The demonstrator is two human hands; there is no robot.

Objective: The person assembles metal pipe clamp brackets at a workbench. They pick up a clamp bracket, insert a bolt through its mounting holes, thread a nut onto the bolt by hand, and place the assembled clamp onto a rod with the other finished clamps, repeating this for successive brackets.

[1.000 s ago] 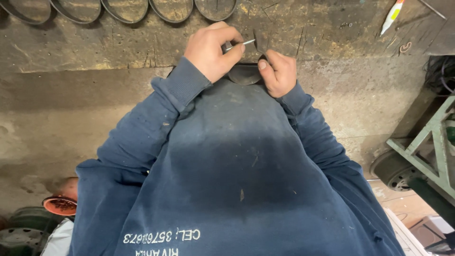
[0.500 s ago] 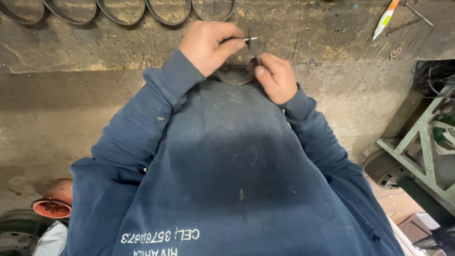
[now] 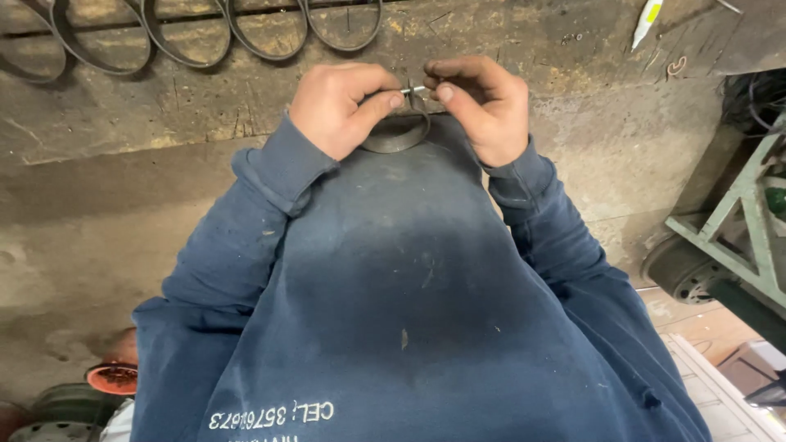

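Observation:
I look down my dark blue sweatshirt at both hands, held in front of my chest at the edge of a worn workbench [image 3: 164, 106]. My left hand [image 3: 340, 106] grips a dark metal band ring [image 3: 397, 137] and pinches a small silvery bolt [image 3: 413, 89] at the ring's top. From the other side, my right hand [image 3: 483, 102] has its thumb and forefinger closed on the same bolt end. The upper part of the ring is hidden by my fingers.
Several similar metal band rings [image 3: 188, 45] lie in a row at the far edge of the bench. A white tube [image 3: 647, 20] lies at top right. A green metal frame [image 3: 737, 237] with a wheel [image 3: 679, 270] stands to the right. An orange-rimmed pot [image 3: 110, 378] sits at lower left.
My right hand has risen from beside the ring to the bolt at its top, meeting my left fingertips. The ring has turned more open toward the camera.

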